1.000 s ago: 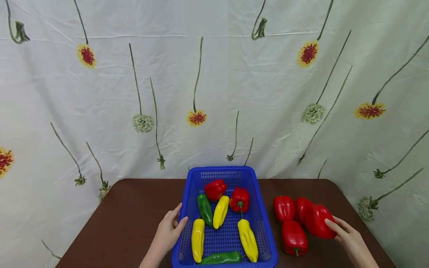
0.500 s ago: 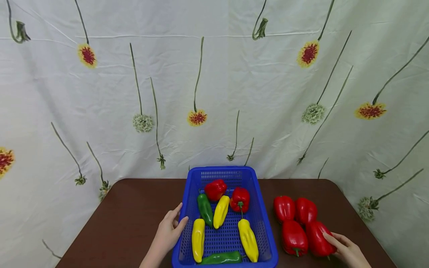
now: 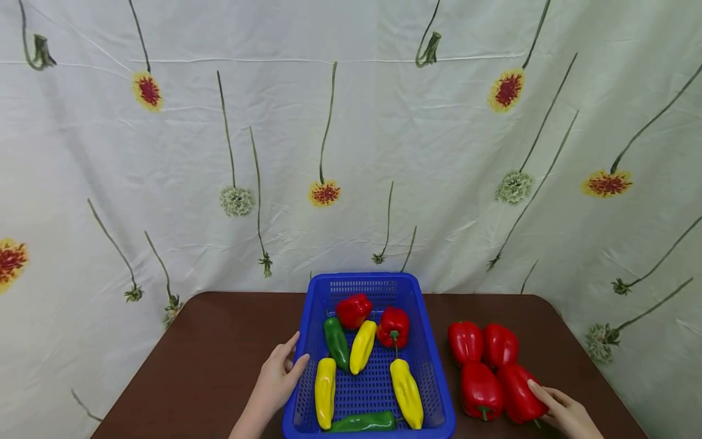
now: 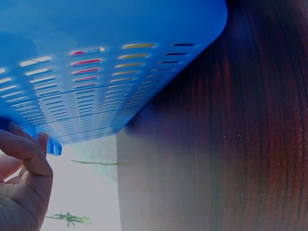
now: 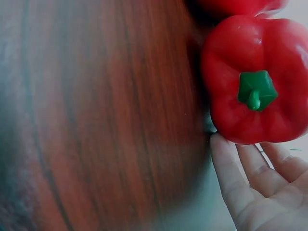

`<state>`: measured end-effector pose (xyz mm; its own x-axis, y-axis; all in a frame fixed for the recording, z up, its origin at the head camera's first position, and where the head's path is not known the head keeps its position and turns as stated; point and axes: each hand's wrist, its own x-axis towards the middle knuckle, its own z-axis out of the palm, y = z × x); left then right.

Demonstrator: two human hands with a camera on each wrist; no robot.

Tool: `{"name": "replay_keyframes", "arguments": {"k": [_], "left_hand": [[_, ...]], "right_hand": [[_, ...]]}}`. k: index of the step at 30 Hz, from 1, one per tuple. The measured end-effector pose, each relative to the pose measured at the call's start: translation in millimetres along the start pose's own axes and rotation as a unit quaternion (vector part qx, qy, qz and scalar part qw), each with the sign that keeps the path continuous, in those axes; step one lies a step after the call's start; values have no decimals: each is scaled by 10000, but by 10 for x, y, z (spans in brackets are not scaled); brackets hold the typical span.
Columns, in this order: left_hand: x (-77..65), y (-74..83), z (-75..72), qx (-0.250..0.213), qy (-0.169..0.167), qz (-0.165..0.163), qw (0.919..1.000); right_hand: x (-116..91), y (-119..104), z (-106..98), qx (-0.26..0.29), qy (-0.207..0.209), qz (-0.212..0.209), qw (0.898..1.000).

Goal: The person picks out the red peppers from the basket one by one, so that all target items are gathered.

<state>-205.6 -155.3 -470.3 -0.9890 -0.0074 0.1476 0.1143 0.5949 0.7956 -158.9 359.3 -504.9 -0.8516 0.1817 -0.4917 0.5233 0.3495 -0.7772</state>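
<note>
In the head view, my left hand (image 3: 276, 375) holds the left rim of a blue plastic basket (image 3: 439, 390), thumb over the edge and bent fingers against the outside. My right hand (image 3: 565, 411) grips a red bell pepper (image 3: 518, 390) at the table's right, thumb across its top. In the right wrist view this pepper (image 5: 231, 53) shows its green stem, with fingers (image 5: 224, 159) against its side. It stands in a tight group with another red bell pepper (image 3: 481, 390) beside it and two more behind.
Inside the basket lie two red bell peppers (image 3: 353, 311), several yellow peppers (image 3: 407, 393) and two long green peppers (image 3: 362, 422). A dark brown wooden table (image 3: 230, 341) carries everything. Behind its far edge hangs a white flowered cloth (image 3: 351, 122).
My right hand has lowered the red bell pepper from above the group to its front right, then turned it slightly. My left hand and the basket stay in place.
</note>
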Motion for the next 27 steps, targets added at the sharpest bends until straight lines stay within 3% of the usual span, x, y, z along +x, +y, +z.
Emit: {"name": "replay_keyframes", "arguments": {"k": [9, 16, 22, 27], "left_hand": [[6, -2, 6, 12, 21, 98, 9999], [9, -10, 14, 10, 19, 149, 9999], [6, -20, 19, -13, 49, 194, 9998], [-2, -30, 14, -8, 33, 139, 9999]], "right_hand": [[22, 12, -3, -570, 80, 6, 9983], [-2, -45, -41, -622, 94, 40, 9980], [-42, -222, -121, -851, 479, -92, 9952], [-81, -480, -166, -698, 751, -252, 9944]]}}
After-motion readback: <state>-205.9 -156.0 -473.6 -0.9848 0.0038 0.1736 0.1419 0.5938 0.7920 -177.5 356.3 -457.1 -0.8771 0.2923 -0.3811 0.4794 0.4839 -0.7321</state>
